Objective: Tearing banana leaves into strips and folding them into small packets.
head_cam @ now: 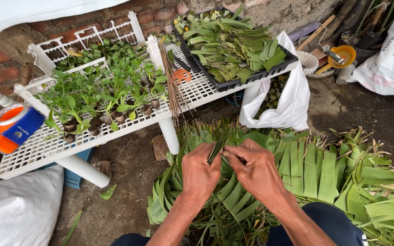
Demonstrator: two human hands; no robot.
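From the head camera I look down on both hands meeting over a heap of long green leaves. My left hand [200,171] is curled nearly closed, thumb and fingers pinching the lower part of a narrow folded leaf strip [217,149], and my right hand [255,169] is likewise nearly closed, its fingertips gripping the same strip just beside the left thumb; the strip stands up between the two hands, touching both. As for progress, I judge the work well under way but far from finished: beyond the hands and to their right, a black tray [251,75] is heaped with folded leaf pieces [233,48], and straight beyond the left hand a white slatted rack [51,146] carries rows of small leaf pots with seedlings [101,102], so a good many pieces seem already made. Still, the pile of leaves [324,173] directly under and to the right of the hands is large and looks uncut, so much material appears to remain. A bundle of thin sticks [175,93] lies on the rack just beyond the hands, with orange-handled scissors [181,75] next to it. A white sack [283,98] hangs open beyond the right hand, and a roll of tape [9,114] sits far off beyond the left.
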